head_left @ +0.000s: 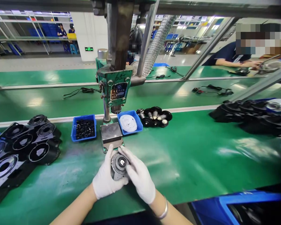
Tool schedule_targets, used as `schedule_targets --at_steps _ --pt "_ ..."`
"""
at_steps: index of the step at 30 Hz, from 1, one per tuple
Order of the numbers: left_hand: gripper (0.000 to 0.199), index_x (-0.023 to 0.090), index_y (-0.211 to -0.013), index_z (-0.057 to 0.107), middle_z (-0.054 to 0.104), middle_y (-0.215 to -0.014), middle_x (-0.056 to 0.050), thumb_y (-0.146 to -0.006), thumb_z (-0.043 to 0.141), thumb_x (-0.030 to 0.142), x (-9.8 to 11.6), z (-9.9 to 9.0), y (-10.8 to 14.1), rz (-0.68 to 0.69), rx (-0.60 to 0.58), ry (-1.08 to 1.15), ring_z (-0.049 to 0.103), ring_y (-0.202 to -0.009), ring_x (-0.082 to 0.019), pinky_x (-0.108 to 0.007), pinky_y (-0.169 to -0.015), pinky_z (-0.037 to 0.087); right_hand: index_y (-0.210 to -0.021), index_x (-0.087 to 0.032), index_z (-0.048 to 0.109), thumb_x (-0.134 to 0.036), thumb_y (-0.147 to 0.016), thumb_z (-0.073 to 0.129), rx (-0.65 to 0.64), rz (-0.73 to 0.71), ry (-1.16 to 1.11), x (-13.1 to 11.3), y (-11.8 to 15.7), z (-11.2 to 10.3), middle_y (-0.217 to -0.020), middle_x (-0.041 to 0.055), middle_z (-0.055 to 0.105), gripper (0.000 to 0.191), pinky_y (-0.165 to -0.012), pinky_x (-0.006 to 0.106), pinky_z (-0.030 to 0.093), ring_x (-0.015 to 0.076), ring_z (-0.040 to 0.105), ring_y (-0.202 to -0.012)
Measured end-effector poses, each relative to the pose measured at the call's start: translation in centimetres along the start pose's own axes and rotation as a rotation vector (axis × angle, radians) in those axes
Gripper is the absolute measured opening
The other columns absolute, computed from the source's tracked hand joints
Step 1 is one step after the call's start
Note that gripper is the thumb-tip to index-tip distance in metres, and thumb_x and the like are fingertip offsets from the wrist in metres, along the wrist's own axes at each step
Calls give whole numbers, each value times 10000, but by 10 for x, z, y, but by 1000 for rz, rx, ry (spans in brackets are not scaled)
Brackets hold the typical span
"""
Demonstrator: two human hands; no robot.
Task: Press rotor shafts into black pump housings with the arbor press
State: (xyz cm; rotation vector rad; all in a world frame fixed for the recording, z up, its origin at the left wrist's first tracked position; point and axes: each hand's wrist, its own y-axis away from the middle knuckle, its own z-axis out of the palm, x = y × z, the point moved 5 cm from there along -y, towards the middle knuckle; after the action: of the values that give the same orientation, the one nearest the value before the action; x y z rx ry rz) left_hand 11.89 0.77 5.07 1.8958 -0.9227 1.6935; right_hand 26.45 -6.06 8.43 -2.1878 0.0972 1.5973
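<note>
Far left, black plastic housings (22, 142) with round openings crowd together on the green worktop (189, 156); next along, a blue tray (73, 125) carries small black parts (85, 128); and here, low in the middle, comes the white-gloved left hand (105, 182), thumb along the near edge and fingers up the left side, grasping a round grey motor-like part (116, 168); that part sits just on the near side of the bench press (118, 89) and its metal block (111, 132), hub facing up, though whether it touches the worktop I cannot tell; it looks stiff and compact, likely with some heft for its size, and smooth enough that gloved fingers could slide; the outer rim looks the best place to grip, from opposite sides, keeping pressure off the hub, which may be the more delicate bit; over on the right side, the white-gloved right hand (141, 179) curls its fingers around the far and right edges, sharing the hold; beyond it, white rings (128, 123) fill another blue tray (139, 123), motors with black discs (155, 115) cluster beside that, and more black housings (245, 114) lie far right.
</note>
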Motion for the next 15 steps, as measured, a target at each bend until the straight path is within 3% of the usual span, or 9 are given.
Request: schedule_targets --at_steps 2,4,6,8,10,13,15 --pt "1183 232 -1533 -131 452 -1437 -164 -747 753 274 0 -1 0 1 2 -11 463 -1345 -333 -535 -1160 324 -1002 -229 700 -442 -998 405 129 1 7 4 6 -15 -937 94 736 364 -889 439 545 253 692 -908" --pt "1182 235 -1540 -86 449 -1429 -164 -723 767 266 -3 -1 -1 0 5 -40 464 -1337 -346 -558 -1158 309 -789 -228 645 -400 -1041 246 237 55 26 15 7 -34 -536 21 584 502 -658 380 553 198 599 -531" --pt "1146 245 -1546 -42 417 -1453 -167 -732 764 294 -6 -2 -1 -11 16 -74 430 -1362 -358 -579 -1166 277 -803 -219 617 -352 -1052 138 121 120 283 25 -3 -41 -429 -25 445 556 -575 335 518 178 522 -440" --pt "1101 248 -1549 -20 374 -1491 -175 -768 747 368 -8 -2 0 -19 13 -92 379 -1398 -364 -592 -1177 241 -959 -189 646 -357 -1049 192 -100 150 653 33 -21 -35 -530 8 547 492 -642 330 523 195 606 -577" --pt "1129 242 -1547 -43 340 -1516 -186 -776 743 490 -10 -3 2 -5 -6 -86 348 -1417 -370 -601 -1181 227 -1136 -170 634 -423 -1012 371 -265 125 892 39 -40 -22 -759 75 666 386 -747 364 519 238 654 -781" --pt "1122 220 -1551 14 306 -1535 -197 -762 660 689 -7 -11 9 125 13 -96 324 -1424 -388 -595 -1186 225 -1234 -132 603 -502 -892 604 -379 79 992 44 -62 0 -964 151 678 504 -804 394 496 298 637 -909" --pt "902 228 -1544 134 306 -1540 -177 -865 526 674 -7 -24 13 207 143 -176 323 -1429 -366 -570 -1195 231 -1263 -108 577 -503 -910 581 -435 63 1052 50 -69 13 -987 173 669 530 -805 390 494 300 636 -915"
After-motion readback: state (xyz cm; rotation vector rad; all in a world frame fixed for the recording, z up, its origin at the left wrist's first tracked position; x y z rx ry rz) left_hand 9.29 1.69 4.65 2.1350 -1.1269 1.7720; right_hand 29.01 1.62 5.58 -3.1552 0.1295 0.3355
